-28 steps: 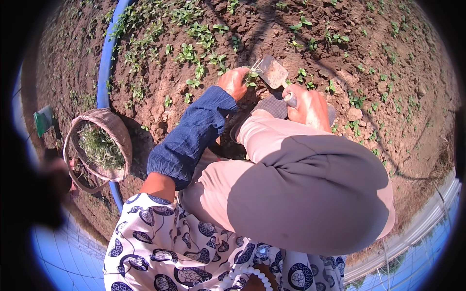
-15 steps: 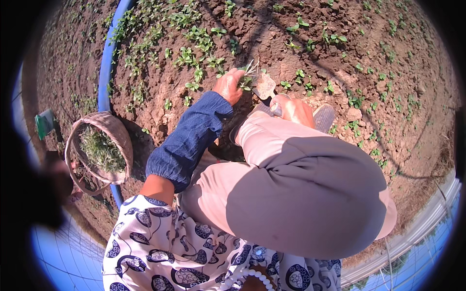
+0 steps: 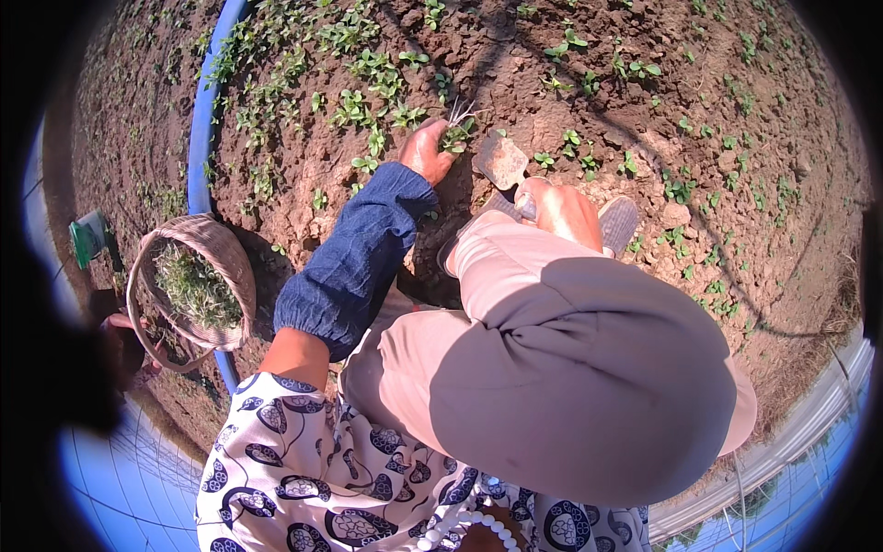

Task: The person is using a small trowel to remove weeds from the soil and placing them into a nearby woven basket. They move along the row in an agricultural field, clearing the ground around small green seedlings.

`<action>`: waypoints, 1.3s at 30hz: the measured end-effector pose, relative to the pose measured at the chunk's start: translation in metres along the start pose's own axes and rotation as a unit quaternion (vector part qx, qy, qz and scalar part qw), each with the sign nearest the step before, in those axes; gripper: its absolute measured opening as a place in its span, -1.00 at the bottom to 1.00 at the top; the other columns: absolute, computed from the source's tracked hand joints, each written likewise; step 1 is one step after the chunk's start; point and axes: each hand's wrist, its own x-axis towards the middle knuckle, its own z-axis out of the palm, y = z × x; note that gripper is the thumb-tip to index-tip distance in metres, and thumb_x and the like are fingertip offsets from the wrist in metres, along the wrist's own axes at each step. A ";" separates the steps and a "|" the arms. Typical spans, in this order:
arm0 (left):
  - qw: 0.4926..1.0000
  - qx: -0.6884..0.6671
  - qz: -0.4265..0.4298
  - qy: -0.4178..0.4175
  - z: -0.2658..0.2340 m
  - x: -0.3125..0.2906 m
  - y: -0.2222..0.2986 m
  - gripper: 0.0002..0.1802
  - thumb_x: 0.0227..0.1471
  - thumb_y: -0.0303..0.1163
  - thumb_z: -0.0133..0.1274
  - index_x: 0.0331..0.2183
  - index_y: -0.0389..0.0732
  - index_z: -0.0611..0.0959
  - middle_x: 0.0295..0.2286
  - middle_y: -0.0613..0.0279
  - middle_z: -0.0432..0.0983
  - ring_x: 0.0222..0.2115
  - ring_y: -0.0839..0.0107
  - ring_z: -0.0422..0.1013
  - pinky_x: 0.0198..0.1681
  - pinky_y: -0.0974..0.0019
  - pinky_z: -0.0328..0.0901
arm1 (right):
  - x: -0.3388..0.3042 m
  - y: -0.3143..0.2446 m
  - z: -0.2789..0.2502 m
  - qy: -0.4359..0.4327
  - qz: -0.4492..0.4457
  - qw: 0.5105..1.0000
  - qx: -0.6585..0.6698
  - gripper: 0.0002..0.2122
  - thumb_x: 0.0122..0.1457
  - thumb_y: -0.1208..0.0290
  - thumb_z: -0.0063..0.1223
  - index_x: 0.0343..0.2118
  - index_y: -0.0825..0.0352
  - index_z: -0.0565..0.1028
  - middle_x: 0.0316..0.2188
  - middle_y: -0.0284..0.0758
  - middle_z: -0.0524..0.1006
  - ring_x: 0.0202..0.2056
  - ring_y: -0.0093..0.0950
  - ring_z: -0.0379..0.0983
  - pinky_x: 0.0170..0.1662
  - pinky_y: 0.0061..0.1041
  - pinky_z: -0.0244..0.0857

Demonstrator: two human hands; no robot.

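While the left hand (image 3: 425, 153) clasps a bunch of plants (image 3: 457, 136), the right hand (image 3: 563, 213) grips a trowel (image 3: 502, 166)

Seen from the head camera, the person crouches over a bed of brown soil (image 3: 515, 97) with both hands reaching forward, near each other. The left hand's fingers are bent closed around the bunch of plants, with no gap visible; green leaves and thin pale roots or stems stick out past the fingers toward the upper right. Whether the bunch touches the ground cannot be told from this angle.

Just to the right of it, the trowel's blade points up and to the left, its face smeared with dirt. The right hand is wrapped around the handle, most of which is hidden in the grasp. It cannot be told whether the blade rests on the soil or hangs just over it. A shoe (image 3: 618, 225) shows beside the right wrist.

Well to the left stands a tilted woven basket (image 3: 233, 248) with a heap of cut-looking greens (image 3: 193, 290) inside, and a blue hose (image 3: 201, 129) passes behind it. Low seedlings (image 3: 354, 109) grow in the soil, thickest beyond the left hand. A dark blue sleeve (image 3: 354, 262) covers the left forearm, and pale trousers (image 3: 570, 368) fill the lower middle.
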 end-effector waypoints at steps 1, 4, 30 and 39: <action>0.999 0.044 -0.006 -0.009 -0.002 -0.002 0.009 -0.67 -0.06 -0.41 0.24 -0.21 -0.33 0.58 -0.34 -0.01 0.56 -0.31 0.16 0.50 -0.20 0.22 0.35 | -0.002 0.000 -0.002 0.000 0.000 1.000 0.002 -0.76 -0.11 0.47 0.15 -0.30 0.32 0.52 -0.55 -0.04 0.54 -0.40 -0.07 0.54 -0.32 -0.18 0.38; 0.989 0.147 0.011 0.002 0.000 -0.002 0.022 -0.65 -0.15 -0.50 0.16 -0.21 -0.34 0.56 -0.34 -0.20 0.51 -0.29 -0.16 0.46 -0.23 0.07 0.36 | -0.011 0.000 -0.008 0.002 0.008 1.000 0.006 -0.76 -0.11 0.46 0.16 -0.30 0.33 0.52 -0.54 -0.03 0.54 -0.39 -0.06 0.54 -0.31 -0.18 0.38; 0.979 0.192 0.066 0.014 -0.004 0.008 0.022 -0.76 -0.22 -0.58 0.09 -0.36 -0.39 0.58 -0.43 -0.13 0.51 -0.37 -0.05 0.46 -0.27 0.08 0.33 | -0.031 0.013 -0.011 -0.006 0.103 0.987 0.120 -0.72 -0.10 0.37 0.24 -0.29 0.36 0.52 -0.48 0.01 0.55 -0.32 0.00 0.52 -0.26 -0.13 0.37; 0.949 -0.219 -0.220 -0.050 -0.019 -0.016 0.059 -0.86 0.04 -0.47 0.21 -0.29 -0.16 0.62 -0.56 0.50 0.43 -0.64 0.67 0.19 -0.59 0.47 0.07 | -0.065 0.104 -0.001 0.134 0.256 0.906 0.309 -0.88 0.02 0.46 0.13 -0.48 0.43 0.52 -0.65 -0.23 0.51 -0.60 -0.38 0.44 -0.47 -0.39 0.30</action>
